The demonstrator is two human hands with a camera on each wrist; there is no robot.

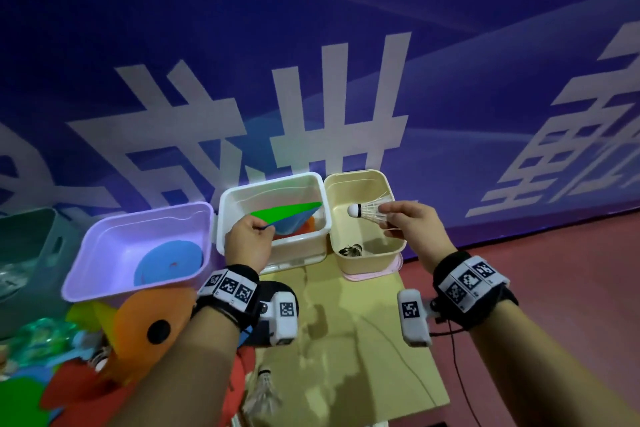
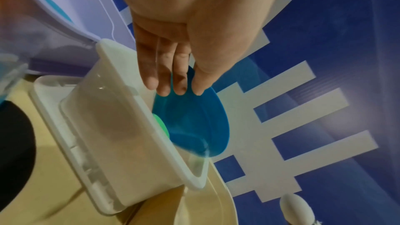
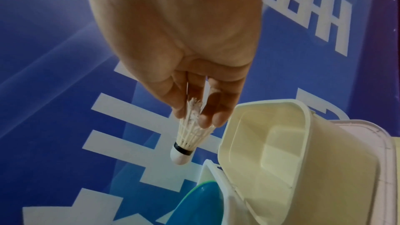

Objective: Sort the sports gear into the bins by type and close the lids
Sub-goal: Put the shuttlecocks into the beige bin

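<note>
Three open bins stand in a row: a purple bin (image 1: 138,229) holding a blue disc (image 1: 169,262), a white bin (image 1: 270,184) (image 2: 121,78) and a yellow bin (image 1: 356,175) (image 3: 270,126). My left hand (image 1: 266,227) (image 2: 177,91) pinches the rim of a blue cone disc (image 1: 291,224) (image 2: 194,122) over the white bin, with a green disc (image 1: 287,210) (image 2: 161,124) against it. My right hand (image 1: 384,215) (image 3: 194,117) holds a white shuttlecock (image 1: 367,211) (image 3: 192,136) by its feathers above the yellow bin. A dark shuttlecock (image 1: 351,250) lies on that bin's floor.
Orange, red and green discs (image 1: 152,319) are piled at lower left, with loose shuttlecocks (image 1: 265,388) beside them on the tan table (image 1: 363,340). A teal basket (image 1: 27,253) stands far left. A pink lid (image 1: 367,276) lies under the yellow bin. A blue banner wall rises behind.
</note>
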